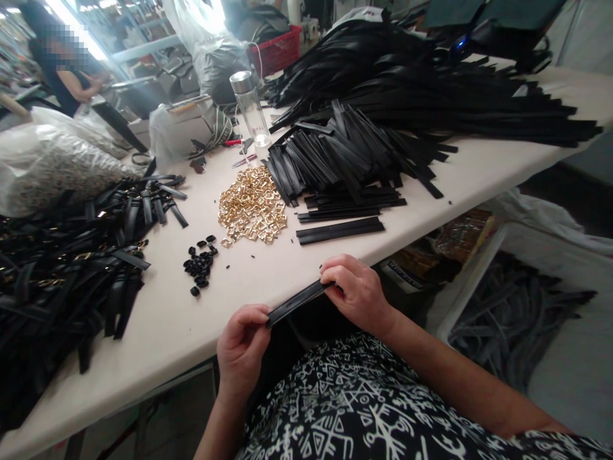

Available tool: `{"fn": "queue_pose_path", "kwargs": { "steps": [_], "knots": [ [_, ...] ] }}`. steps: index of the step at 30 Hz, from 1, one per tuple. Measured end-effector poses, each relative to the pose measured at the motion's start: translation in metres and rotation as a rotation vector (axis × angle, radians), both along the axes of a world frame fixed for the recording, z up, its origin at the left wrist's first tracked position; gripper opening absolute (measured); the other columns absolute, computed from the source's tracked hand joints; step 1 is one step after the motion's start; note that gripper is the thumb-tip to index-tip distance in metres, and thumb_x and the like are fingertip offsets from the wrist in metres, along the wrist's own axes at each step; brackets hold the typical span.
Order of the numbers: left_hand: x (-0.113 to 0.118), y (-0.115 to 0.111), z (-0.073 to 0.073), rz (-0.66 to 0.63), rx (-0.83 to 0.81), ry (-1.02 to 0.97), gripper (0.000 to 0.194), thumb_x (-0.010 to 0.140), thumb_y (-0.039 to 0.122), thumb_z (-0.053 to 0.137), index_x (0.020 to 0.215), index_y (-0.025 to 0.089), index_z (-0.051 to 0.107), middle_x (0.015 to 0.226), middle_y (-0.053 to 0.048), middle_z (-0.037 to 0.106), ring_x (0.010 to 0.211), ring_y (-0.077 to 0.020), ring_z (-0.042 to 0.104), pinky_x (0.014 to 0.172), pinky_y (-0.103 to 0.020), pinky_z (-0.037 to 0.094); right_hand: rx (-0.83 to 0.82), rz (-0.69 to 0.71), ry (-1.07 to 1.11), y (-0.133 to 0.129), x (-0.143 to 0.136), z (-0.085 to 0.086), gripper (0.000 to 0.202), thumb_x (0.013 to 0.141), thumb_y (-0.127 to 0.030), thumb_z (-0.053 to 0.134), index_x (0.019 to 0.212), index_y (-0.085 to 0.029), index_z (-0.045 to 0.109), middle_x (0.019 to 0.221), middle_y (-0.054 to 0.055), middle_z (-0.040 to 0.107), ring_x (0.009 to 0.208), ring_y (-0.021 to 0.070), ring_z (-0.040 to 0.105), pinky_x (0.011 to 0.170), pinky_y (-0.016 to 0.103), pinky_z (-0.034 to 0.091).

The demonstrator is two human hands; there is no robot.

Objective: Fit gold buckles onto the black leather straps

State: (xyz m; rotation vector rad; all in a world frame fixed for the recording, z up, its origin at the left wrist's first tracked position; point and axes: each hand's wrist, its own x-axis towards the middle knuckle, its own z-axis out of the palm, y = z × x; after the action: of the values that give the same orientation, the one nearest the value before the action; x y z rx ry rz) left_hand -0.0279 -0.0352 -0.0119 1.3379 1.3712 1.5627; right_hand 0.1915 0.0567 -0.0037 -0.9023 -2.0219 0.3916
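Observation:
A short black strap [297, 303] is stretched between my two hands at the table's front edge. My left hand [243, 342] pinches its left end between thumb and fingers. At the other end, my right hand [357, 291] grips the strap with curled fingers. Just beyond lie a few flat black straps [341, 230] side by side. A heap of gold metal buckles [253, 206] sits in the middle of the table, with a small group of black loops [200, 262] to its left.
Black straps with gold fittings [71, 268] cover the table's left side. Behind the buckles stand a glass bottle [252, 112] and piles of black strips [335, 153]. Longer strips [407, 83] lie at the back right. A white bin [472, 281] is below right. Another person [71, 83] is far left.

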Motion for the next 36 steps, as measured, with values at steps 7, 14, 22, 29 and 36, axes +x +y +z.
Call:
{"fn": "queue_pose_path", "kwargs": {
  "steps": [7, 14, 22, 29, 36],
  "knots": [
    [0.0, 0.0, 0.0, -0.008, 0.005, 0.049, 0.014, 0.081, 0.008, 0.066, 0.085, 0.022, 0.067, 0.089, -0.002, 0.069, 0.085, -0.0146, 0.065, 0.075, -0.024, 0.054, 0.017, 0.016, -0.035, 0.002, 0.002, -0.002, 0.017, 0.084, -0.006, 0.054, 0.085, -0.022, 0.058, 0.09, 0.005, 0.067, 0.088, 0.021, 0.061, 0.083, 0.036, 0.049],
    [0.005, 0.003, -0.003, 0.015, -0.3, -0.205, 0.011, 0.078, 0.024, 0.073, 0.08, 0.019, 0.064, 0.086, -0.002, 0.069, 0.076, -0.0155, 0.066, 0.074, -0.028, 0.055, -0.087, 0.229, -0.178, -0.002, -0.002, -0.004, 0.011, 0.094, -0.028, 0.057, 0.096, -0.019, 0.063, 0.082, 0.005, 0.07, 0.075, 0.0189, 0.065, 0.069, 0.029, 0.048],
    [0.012, 0.005, -0.005, -0.087, -0.511, -0.413, 0.012, 0.082, 0.027, 0.068, 0.079, 0.017, 0.061, 0.069, -0.001, 0.069, 0.064, -0.0134, 0.061, 0.067, -0.024, 0.047, -0.055, 0.293, -0.115, -0.012, -0.024, -0.008, 0.019, 0.092, -0.03, 0.061, 0.108, -0.021, 0.065, 0.083, 0.004, 0.071, 0.071, 0.0171, 0.067, 0.061, 0.027, 0.05],
    [0.013, 0.008, -0.005, -0.093, -0.485, -0.495, 0.017, 0.077, 0.029, 0.072, 0.074, 0.017, 0.06, 0.065, 0.0, 0.063, 0.06, -0.0125, 0.055, 0.062, -0.024, 0.044, -0.047, 0.298, -0.06, -0.011, -0.039, -0.001, 0.017, 0.093, -0.022, 0.057, 0.107, -0.023, 0.068, 0.086, 0.003, 0.072, 0.073, 0.0157, 0.068, 0.062, 0.025, 0.052],
    [-0.004, 0.009, 0.011, -0.155, -0.495, -0.277, 0.02, 0.077, 0.035, 0.071, 0.075, 0.017, 0.063, 0.068, -0.001, 0.065, 0.063, -0.014, 0.056, 0.064, -0.025, 0.044, -0.096, 0.348, -0.078, -0.004, -0.041, -0.006, 0.013, 0.093, -0.019, 0.055, 0.093, -0.022, 0.068, 0.074, 0.002, 0.065, 0.064, 0.0146, 0.062, 0.057, 0.025, 0.046]
  ]
}}
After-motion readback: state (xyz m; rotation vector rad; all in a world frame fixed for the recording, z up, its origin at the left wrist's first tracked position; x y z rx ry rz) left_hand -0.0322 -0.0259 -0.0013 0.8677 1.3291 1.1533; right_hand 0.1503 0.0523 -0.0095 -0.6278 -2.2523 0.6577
